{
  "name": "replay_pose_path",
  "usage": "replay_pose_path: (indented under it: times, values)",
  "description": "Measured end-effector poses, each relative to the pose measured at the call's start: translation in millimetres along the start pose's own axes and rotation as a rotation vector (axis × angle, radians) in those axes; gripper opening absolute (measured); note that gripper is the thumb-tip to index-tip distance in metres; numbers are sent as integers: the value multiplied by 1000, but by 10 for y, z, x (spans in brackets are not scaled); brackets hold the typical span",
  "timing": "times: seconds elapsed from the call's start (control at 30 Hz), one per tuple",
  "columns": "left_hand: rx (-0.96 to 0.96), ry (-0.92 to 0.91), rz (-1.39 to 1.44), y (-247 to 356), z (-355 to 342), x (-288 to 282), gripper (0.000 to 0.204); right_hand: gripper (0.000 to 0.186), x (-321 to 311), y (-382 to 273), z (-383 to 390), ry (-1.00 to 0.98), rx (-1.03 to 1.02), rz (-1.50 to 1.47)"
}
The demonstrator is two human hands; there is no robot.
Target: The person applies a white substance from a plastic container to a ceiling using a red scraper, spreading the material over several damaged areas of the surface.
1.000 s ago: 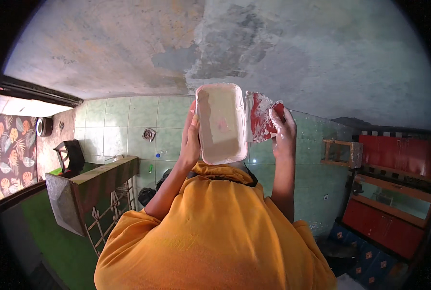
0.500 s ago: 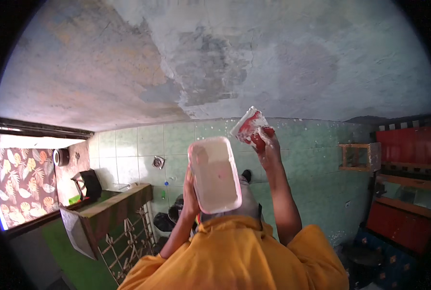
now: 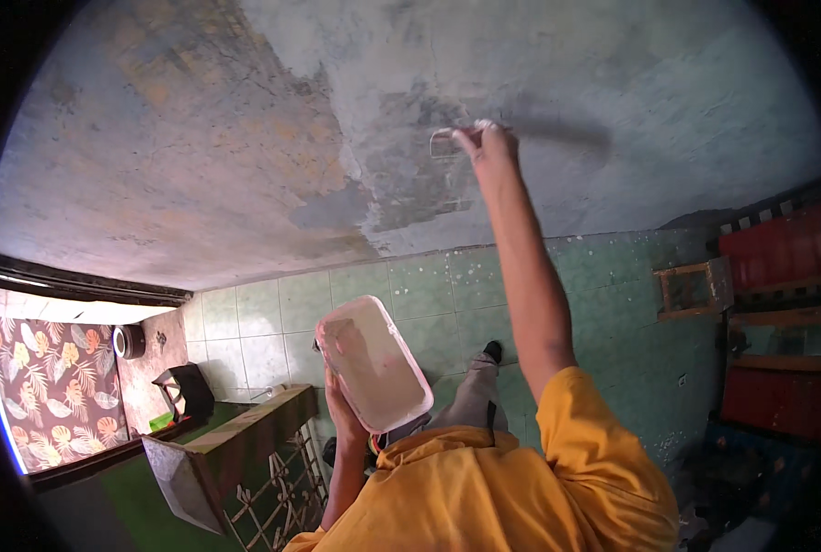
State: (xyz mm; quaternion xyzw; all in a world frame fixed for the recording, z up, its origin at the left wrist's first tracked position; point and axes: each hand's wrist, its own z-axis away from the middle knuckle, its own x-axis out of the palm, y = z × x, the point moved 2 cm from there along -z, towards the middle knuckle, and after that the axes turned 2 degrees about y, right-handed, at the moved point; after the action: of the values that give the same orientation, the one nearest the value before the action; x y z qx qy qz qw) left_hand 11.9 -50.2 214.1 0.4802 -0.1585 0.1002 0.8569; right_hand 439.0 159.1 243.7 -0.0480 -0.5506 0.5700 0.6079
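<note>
My left hand (image 3: pixel 344 409) grips the side of a rectangular, whitish-pink tub (image 3: pixel 341 339), fingers wrapped round its left edge. Pale, creamy filler (image 3: pixel 383 373) lies inside it. Out ahead, my right hand (image 3: pixel 495 147) is closed on a putty knife (image 3: pixel 444 143), seen nearly edge-on against the wall (image 3: pixel 567 74). A dark grey rough patch (image 3: pixel 410 184) surrounds the blade. The knife's handle is mostly hidden in my fingers, and whether the blade touches the wall is hard to tell.
Green floor tiles (image 3: pixel 419 285) with white spatters run along the wall's foot. At left stand a wooden-edged piece of furniture (image 3: pixel 254 409) and a black bag (image 3: pixel 187 391). A small wooden frame (image 3: pixel 691 290) and red cabinet (image 3: pixel 778 253) are on the right.
My right hand has moved up and forward from beside the tub to the wall, carrying the putty knife. The tub has tilted and shifted left and lower in view.
</note>
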Motion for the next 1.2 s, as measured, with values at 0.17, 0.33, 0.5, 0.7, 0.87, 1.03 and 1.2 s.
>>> replay_pose_path:
  times: [0.17,0.33,0.5,0.7,0.87,1.03,1.2]
  values:
    - [-5,30,101,201,-78,-309,54,11,274,-512,658,-192,-162,22]
    - [98,17,-16,140,-230,-531,51,16,-524,105,437,13,-102,175]
    - [-21,10,-32,322,-204,-313,52,16,-943,531,-228,214,-88,143]
    - [-13,108,101,297,-171,-393,49,10,-192,-161,237,64,-247,70]
    - [-26,85,94,328,-224,-303,49,11,105,-794,867,-9,-328,102]
    - [-24,13,48,342,-232,-336,57,12,-430,-16,589,64,-160,64]
    - [89,8,-77,423,-167,-209,50,13,-922,792,-260,187,-14,79]
